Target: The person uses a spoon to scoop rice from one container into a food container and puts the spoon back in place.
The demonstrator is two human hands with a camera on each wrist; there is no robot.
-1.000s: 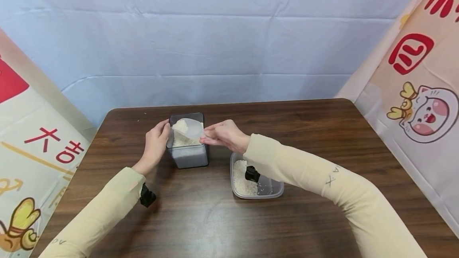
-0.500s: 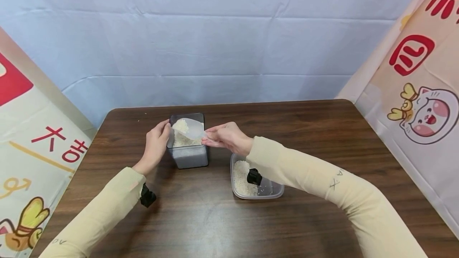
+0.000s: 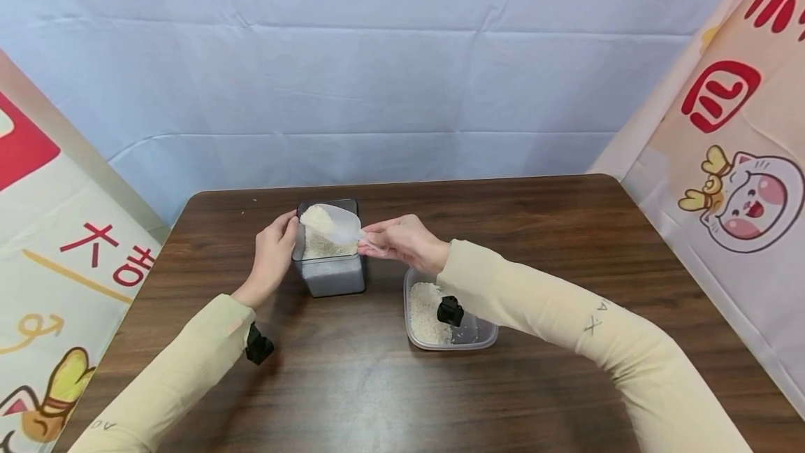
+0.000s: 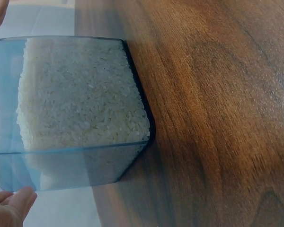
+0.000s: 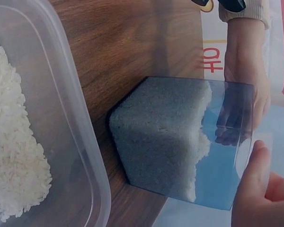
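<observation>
A tall clear grey container (image 3: 330, 277) holding white rice (image 4: 80, 90) stands at the back left of the table. At its left side my left hand (image 3: 272, 250) grips the wall near the rim, thumb toward the near side. My right hand (image 3: 405, 240) pinches the short handle of a translucent white scoop (image 3: 344, 225). The scoop is over the container's mouth, with a heap of rice at its tip. In the right wrist view, the container blocks part of my left hand's fingers, and only a pale edge of the scoop shows beside my right thumb.
A low clear plastic box (image 3: 415, 341) with rice (image 3: 429, 313) on its left side sits under my right forearm, which hides part of it. The brown wooden table (image 3: 352, 397) meets a pale cloth backdrop (image 3: 377, 89) at the back. Printed banners (image 3: 723, 159) flank both sides.
My right hand and the scoop have shifted slightly to the right, and the scoop has risen a little with rice in it. My left hand and both containers stay put.
</observation>
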